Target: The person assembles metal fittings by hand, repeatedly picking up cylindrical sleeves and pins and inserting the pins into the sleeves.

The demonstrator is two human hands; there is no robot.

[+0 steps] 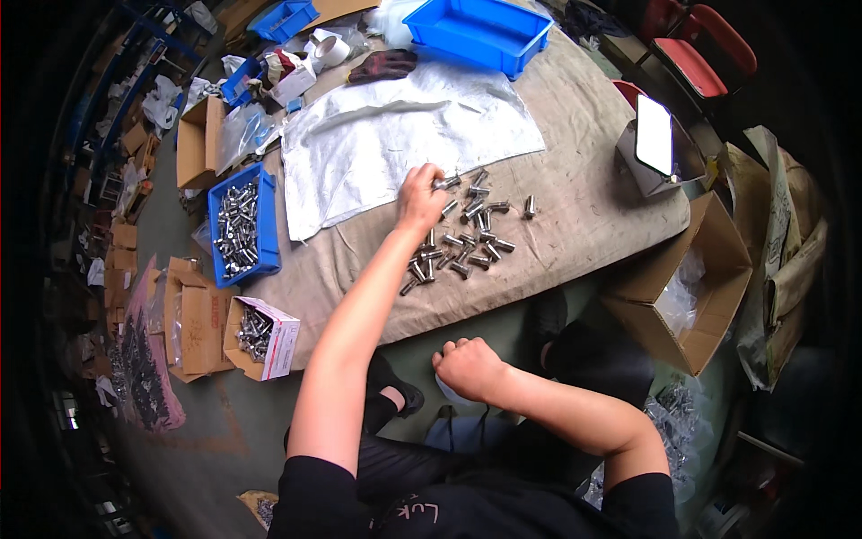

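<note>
Short shiny metal bolts [489, 251] lie scattered over the cloth-covered table. My left hand [419, 199] reaches to the far left side of them, its fingers closed on a bolt [446, 182] that sticks out to the right of the fingertips. Several loose bolts lie just right of that hand. Below the table's near edge, over my lap, is my right hand [471, 368], curled into a fist. What it holds, if anything, is hidden. A white sheet [404, 135] lies spread behind the left hand.
On the left stand a blue bin [268, 220] of bolts and a small open box [283, 346] of metal parts. An empty blue tray [503, 58] and a dark glove [383, 66] lie at the back. To the right are a phone-like screen [654, 135] and an open carton [718, 296].
</note>
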